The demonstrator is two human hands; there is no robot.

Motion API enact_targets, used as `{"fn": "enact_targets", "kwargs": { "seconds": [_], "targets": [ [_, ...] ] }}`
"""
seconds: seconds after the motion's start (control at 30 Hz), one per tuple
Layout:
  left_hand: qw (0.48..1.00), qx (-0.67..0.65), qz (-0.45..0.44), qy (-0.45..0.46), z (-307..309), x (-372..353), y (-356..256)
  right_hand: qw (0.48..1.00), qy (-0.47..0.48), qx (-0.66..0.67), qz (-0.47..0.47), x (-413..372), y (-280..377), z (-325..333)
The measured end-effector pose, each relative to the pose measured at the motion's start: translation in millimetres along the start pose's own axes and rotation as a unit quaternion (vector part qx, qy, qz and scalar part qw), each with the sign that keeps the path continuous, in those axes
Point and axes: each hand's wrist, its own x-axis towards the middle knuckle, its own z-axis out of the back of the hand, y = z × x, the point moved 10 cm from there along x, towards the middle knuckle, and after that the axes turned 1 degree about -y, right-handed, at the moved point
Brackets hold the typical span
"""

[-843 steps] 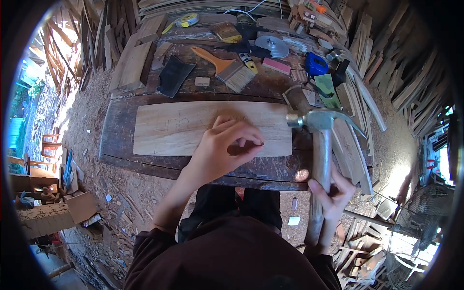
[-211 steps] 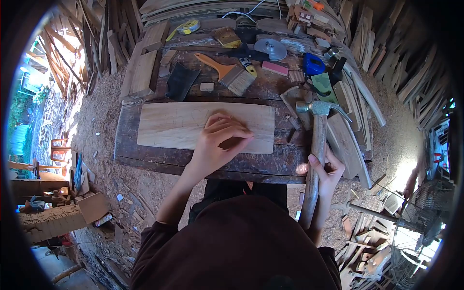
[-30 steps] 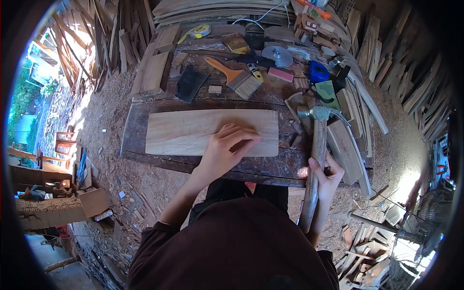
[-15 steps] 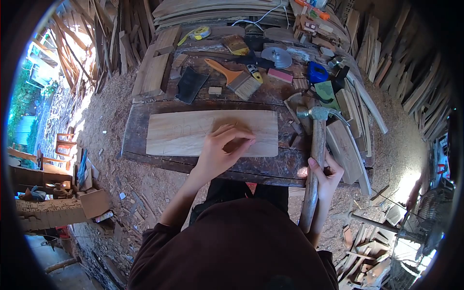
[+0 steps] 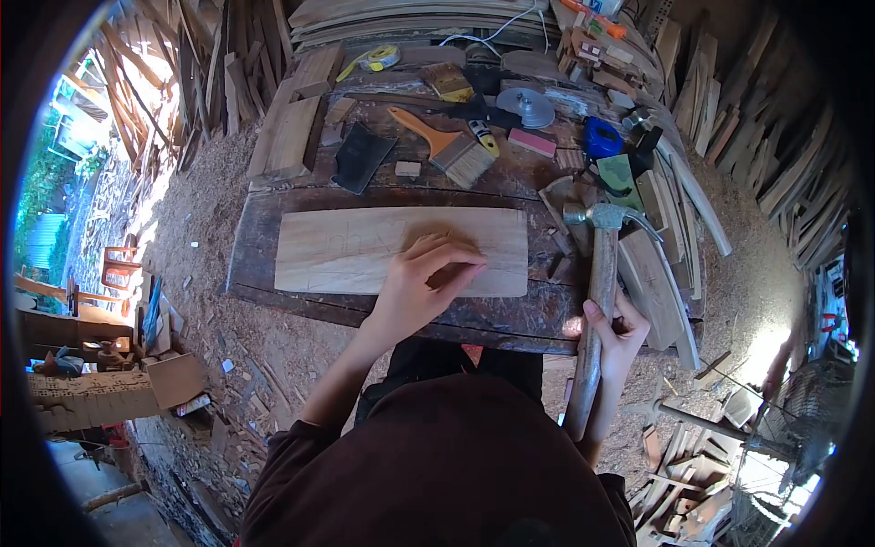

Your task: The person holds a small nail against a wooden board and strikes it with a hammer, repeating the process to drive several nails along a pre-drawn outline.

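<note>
A pale wooden board (image 5: 342, 255) lies flat near the front of the dark workbench, with faint pencil-like marks on its left half. Over its middle right is my left hand (image 5: 427, 278), thumb and fingers brought together in a pinch; whatever they hold, if anything, is too small or hidden to name. My right hand (image 5: 620, 330) grips a claw hammer (image 5: 602, 273) by its wooden handle at the bench's front right edge. The hammer's metal head points up and away from me, beside the board's right end.
Behind the board lie a paintbrush (image 5: 442, 146), black sheet (image 5: 363, 158), small wood block (image 5: 407, 169), pink block (image 5: 532, 142), cutting disc (image 5: 526, 107), yellow tape measure (image 5: 378, 58) and blue tape measure (image 5: 602, 137). Wood offcuts (image 5: 649, 283) line the right edge. Shavings cover the floor.
The view has shifted very slightly. Both hands, the hammer and the board keep nearly the same places.
</note>
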Motion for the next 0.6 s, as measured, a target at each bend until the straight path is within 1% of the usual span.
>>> {"fn": "enact_targets", "kwargs": {
  "seconds": [0.6],
  "targets": [
    [0.999, 0.017, -0.032, -0.01, -0.1, -0.6, -2.2, 1.0, 0.0, -0.001, -0.003, -0.3, 1.8, -1.0]
  ]
}}
